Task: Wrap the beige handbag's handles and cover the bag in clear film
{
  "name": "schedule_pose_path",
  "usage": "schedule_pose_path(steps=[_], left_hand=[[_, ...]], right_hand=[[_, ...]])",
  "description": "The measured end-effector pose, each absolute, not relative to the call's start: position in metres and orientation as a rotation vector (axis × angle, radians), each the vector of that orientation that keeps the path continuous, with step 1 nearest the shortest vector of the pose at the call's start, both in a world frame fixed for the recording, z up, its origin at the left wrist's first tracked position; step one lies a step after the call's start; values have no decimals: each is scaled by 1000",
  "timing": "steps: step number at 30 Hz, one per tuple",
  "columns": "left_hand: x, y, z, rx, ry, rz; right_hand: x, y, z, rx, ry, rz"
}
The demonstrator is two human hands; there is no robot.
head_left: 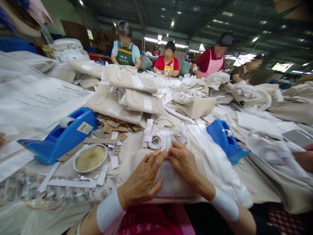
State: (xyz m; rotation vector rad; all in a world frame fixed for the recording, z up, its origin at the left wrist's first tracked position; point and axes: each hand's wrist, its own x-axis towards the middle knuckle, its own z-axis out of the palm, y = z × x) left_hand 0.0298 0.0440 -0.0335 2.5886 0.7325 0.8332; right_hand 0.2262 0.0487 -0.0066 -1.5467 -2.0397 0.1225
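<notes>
A beige handbag (141, 161) lies in front of me, with a white-wrapped strap (155, 141) coiled at its top. Over the bag's upper edge, my right hand (183, 161) has its fingers pinched together against the white wrapping. What is between those fingertips is too small to make out. My left hand (144, 178) rests over the left part of the bag, fingers stretched out and thumb apart. Its fingertips meet the right hand's fingertips near the wrapped strap. White cuffs cover both wrists.
Blue tape dispensers stand left (61, 135) and right (226, 140). Near the left one are a round tub (90, 158) and brown tags (113, 125). Beige bags (132, 78) are piled ahead. Several people work across the table; other people's hands show at both side edges.
</notes>
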Motion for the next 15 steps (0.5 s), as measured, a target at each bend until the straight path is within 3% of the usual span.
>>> schedule_pose_path(steps=[15], left_hand=[[35,43,-36,2850,812,737]], right_hand=[[226,54,-1,-1669,-2197,47]])
